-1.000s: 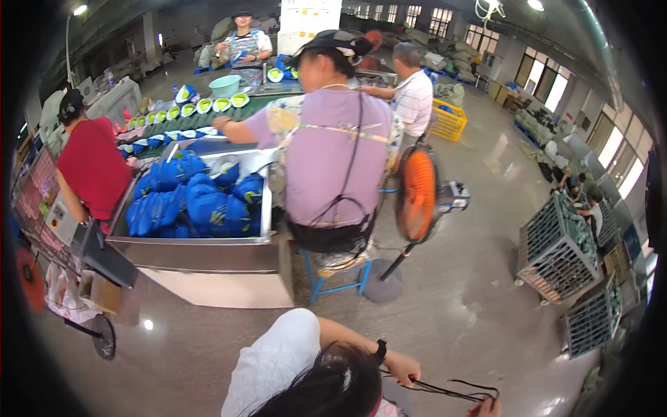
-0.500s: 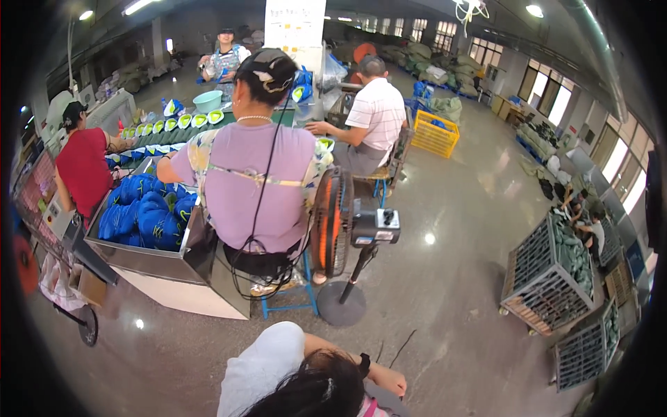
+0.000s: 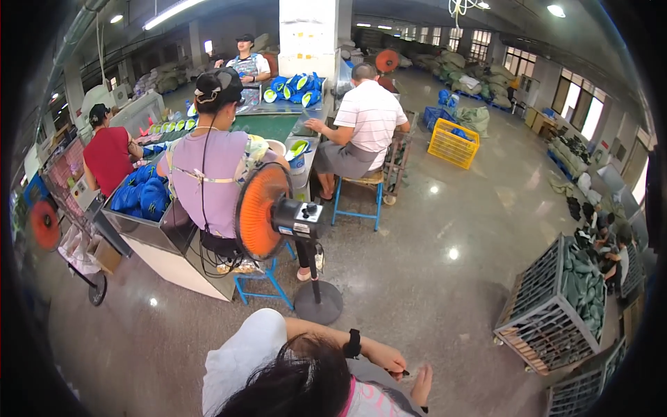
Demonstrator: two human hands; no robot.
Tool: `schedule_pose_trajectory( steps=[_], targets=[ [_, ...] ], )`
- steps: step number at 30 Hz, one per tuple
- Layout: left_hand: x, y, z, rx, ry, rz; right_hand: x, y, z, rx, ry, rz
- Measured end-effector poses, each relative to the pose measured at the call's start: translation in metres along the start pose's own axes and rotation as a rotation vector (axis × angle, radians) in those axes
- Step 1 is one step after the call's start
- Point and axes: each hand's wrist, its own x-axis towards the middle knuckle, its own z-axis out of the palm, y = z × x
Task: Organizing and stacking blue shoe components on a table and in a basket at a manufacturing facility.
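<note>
At the lower edge, my left arm reaches rightward, with a white sleeve (image 3: 243,361) and a black wristband (image 3: 353,343). My left hand (image 3: 385,357) is closed, its fingers curled around a small dark thing I cannot make out. Just to the right, my right hand (image 3: 422,384) is held up with its fingers straight, holding nothing visible. The two hands are close but apart. Dark hair (image 3: 288,382) covers part of the arms, and a light shirt with a pink edge (image 3: 379,399) lies below them.
Ahead stand an orange pedestal fan (image 3: 264,208) and a blue stool (image 3: 264,286). Seated people work along a green conveyor (image 3: 260,125) with blue shoe uppers (image 3: 142,194). A yellow crate (image 3: 453,144) sits on the floor; a barred cart (image 3: 549,306) stands at right.
The view has swung, and the fan and workers appear farther left. My right hand has come into sight beside the left, whose fingers now show a small dark thing.
</note>
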Motion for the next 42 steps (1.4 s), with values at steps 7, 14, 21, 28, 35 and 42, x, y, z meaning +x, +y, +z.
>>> schedule_pose_trajectory(
  steps=[7,14,21,28,35,42],
  targets=[
    [0.045,0.032,-0.064,-0.004,0.433,0.198,0.151,-0.072,0.019,1.028,-0.628,0.209],
    [0.009,-0.019,-0.220,-0.066,1.207,0.290,0.256,-0.087,0.050,0.648,-0.894,0.335],
    [0.008,-0.053,-0.346,0.184,1.332,-0.313,0.403,-0.133,0.036,0.029,-0.833,0.055],
    [0.057,-0.010,-0.427,0.265,1.250,-0.285,0.517,-0.162,0.055,-0.475,-0.766,-0.560],
    [0.152,-0.010,-0.536,-0.021,0.634,-0.028,0.657,-0.162,0.057,-0.214,-0.797,-0.486],
    [0.232,0.030,-0.700,0.023,0.625,-0.172,0.813,-0.212,-0.006,0.056,-0.669,-0.286]
  ],
)
